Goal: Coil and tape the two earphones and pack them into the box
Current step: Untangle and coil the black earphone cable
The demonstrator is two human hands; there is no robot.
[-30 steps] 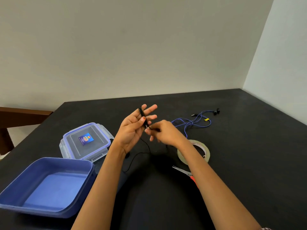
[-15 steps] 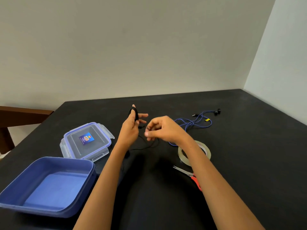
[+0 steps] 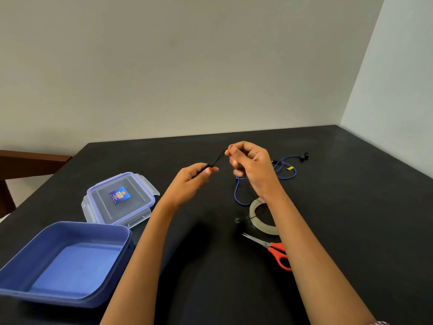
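Thin black earphone cord, frame centre: stretched taut between left grip, closed round its bundle, and right grip, pinching the free run, presumably for winding. Open blue plastic box, lower left, stood empty.

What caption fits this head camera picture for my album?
Left hand and right hand hold a black earphone cord above the table, near blue earphone, tape, scissors and open box.
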